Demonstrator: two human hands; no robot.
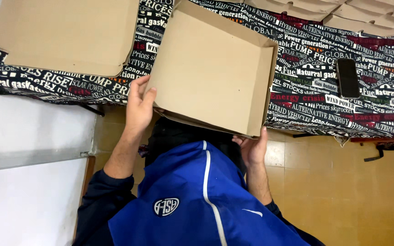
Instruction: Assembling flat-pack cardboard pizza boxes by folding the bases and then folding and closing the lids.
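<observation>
I hold a shallow open brown cardboard box (210, 68) tilted over the near edge of a table. My left hand (138, 105) grips its near left corner, thumb on the inside wall. My right hand (252, 146) holds the near right corner from below, fingers curled under the edge. The box's right side wall stands up and the inside is bare. My blue jacket with a white stripe (197, 200) fills the bottom of the view.
The table wears a black cloth (315, 59) printed with white and red words. A flat cardboard sheet (64, 36) lies at its left. Folded cardboard pieces (352, 13) are stacked at the far right. A dark phone (347, 77) lies right of the box. Yellow floor tiles (352, 191) lie below, a white wall (28, 182) at left.
</observation>
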